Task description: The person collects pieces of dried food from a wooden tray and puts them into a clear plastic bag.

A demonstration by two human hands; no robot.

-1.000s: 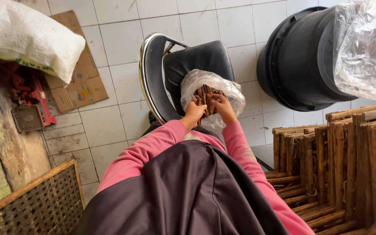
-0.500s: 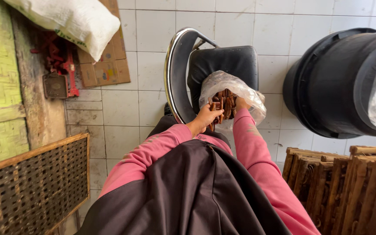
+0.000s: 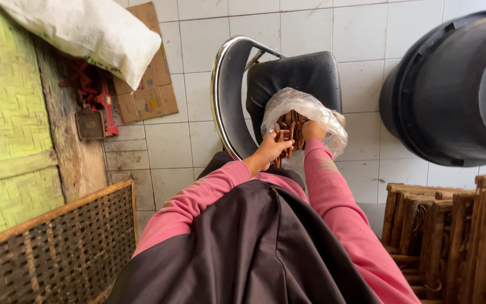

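Observation:
A clear plastic bag full of brown sticks rests on the seat of a black chair with a chrome frame. My left hand pinches a few of the brown sticks at the bag's mouth. My right hand is inside the bag's opening, gripping the plastic and the sticks there. Both arms wear pink sleeves. A dark cloth covers my lap below them.
A big black tub lies on its side at the right. Stacked wooden frames fill the lower right. A woven rattan panel leans at lower left, beside a green woven wall, a white sack, cardboard and a red tool.
The view has swung right and closer to the chair. My hands stayed at the bag's mouth, the left one now drawn slightly out with a few sticks.

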